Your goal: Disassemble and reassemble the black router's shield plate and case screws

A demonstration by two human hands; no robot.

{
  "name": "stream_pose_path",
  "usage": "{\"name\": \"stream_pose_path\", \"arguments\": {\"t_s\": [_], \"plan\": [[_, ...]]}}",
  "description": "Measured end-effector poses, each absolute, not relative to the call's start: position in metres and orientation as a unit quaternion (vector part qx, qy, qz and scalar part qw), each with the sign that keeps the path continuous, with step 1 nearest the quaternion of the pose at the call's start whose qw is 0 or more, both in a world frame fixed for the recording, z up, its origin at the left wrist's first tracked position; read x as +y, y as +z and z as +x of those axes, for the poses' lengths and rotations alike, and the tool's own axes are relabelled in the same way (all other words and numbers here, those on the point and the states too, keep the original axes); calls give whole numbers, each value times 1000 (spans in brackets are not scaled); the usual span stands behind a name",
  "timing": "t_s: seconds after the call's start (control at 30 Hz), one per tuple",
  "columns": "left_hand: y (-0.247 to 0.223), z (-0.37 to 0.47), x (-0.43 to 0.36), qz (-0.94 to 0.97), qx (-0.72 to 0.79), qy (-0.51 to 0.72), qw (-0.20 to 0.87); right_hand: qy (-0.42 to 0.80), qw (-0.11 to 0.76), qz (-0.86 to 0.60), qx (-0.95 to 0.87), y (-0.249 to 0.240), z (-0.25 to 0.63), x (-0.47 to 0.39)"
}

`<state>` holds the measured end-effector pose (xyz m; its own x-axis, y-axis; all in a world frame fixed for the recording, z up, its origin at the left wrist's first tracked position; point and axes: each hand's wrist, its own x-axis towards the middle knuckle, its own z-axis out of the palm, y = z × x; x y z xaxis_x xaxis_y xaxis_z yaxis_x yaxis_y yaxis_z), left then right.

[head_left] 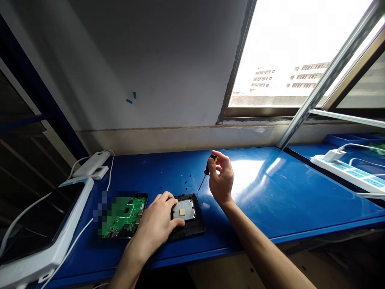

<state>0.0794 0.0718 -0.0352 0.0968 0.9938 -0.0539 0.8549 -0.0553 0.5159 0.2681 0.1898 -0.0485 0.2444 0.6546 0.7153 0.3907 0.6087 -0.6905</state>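
My right hand (221, 176) is raised above the table, its fingers wrapped round the black-and-yellow handle of a screwdriver (207, 170). The thin shaft points down and left, its tip near a black plastic casing half (197, 228). A metal plate (187, 208) with a small beige pad lies in that casing. My left hand (158, 220) grips the casing from its left side, thumb and fingers resting at the plate. Left of this hand is a green circuit board (129, 214) in a black shell, partly blurred by pixels. Several tiny screws (186, 182) lie scattered behind the casing.
A white device with a dark screen (42, 216) stands at the left, white cables (81, 226) running beside it. White adapters (92, 164) lie at the back left. On the right are a metal frame post (313, 92) and a white power strip (349, 170). A wall backs the blue table (270, 200).
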Motion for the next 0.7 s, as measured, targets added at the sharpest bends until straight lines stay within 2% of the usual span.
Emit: {"name": "stream_pose_path", "arguments": {"t_s": [0.7], "plan": [[-35,78,69,703,649,166,239,184,682,-441,-554,-56,269,203]]}}
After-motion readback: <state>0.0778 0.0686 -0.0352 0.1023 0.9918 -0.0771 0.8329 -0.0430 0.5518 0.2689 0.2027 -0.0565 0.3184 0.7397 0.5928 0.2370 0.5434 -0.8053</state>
